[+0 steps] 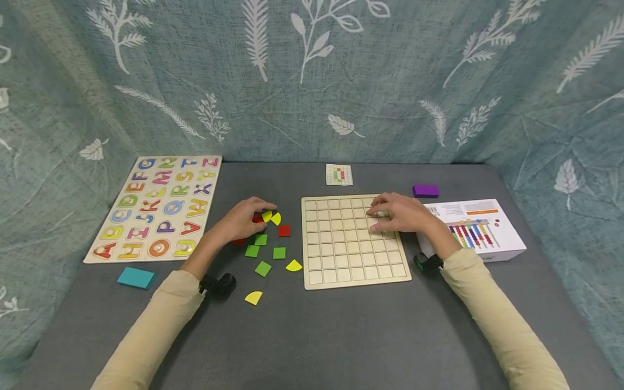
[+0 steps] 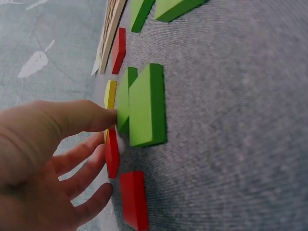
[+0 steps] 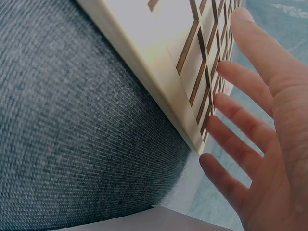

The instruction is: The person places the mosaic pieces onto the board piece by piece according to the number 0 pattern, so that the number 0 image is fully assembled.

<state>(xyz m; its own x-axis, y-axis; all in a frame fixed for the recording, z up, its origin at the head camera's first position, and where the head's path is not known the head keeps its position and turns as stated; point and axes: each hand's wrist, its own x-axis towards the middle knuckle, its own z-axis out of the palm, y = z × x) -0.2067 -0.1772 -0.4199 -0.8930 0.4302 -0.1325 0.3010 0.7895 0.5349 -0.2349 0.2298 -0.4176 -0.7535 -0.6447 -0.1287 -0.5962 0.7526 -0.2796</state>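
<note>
My left hand [image 1: 253, 212] hovers over a cluster of small flat pieces on the grey table, left of a wooden grid board [image 1: 341, 254]. In the left wrist view the left hand [image 2: 103, 137] has its thumb tip against a green tile [image 2: 147, 106] and a yellow piece [image 2: 110, 94], and its loose fingers lie beside a red tile [image 2: 111, 154]. Nothing is gripped. Two yellow quarter-circles [image 1: 271, 218] and a red square [image 1: 284, 231] lie by the fingertips. My right hand [image 1: 390, 214] rests flat on the board's upper right cells, its fingers straight [image 3: 231, 125] over the grid board [image 3: 192, 48].
Several green squares [image 1: 262, 268] and two more yellow quarter-circles [image 1: 294, 265] lie nearer me. An alphabet puzzle [image 1: 156, 208] and a teal block [image 1: 136, 278] sit at left. A pattern card [image 1: 338, 174], a purple block [image 1: 426, 190] and a white box [image 1: 475, 227] lie behind and right.
</note>
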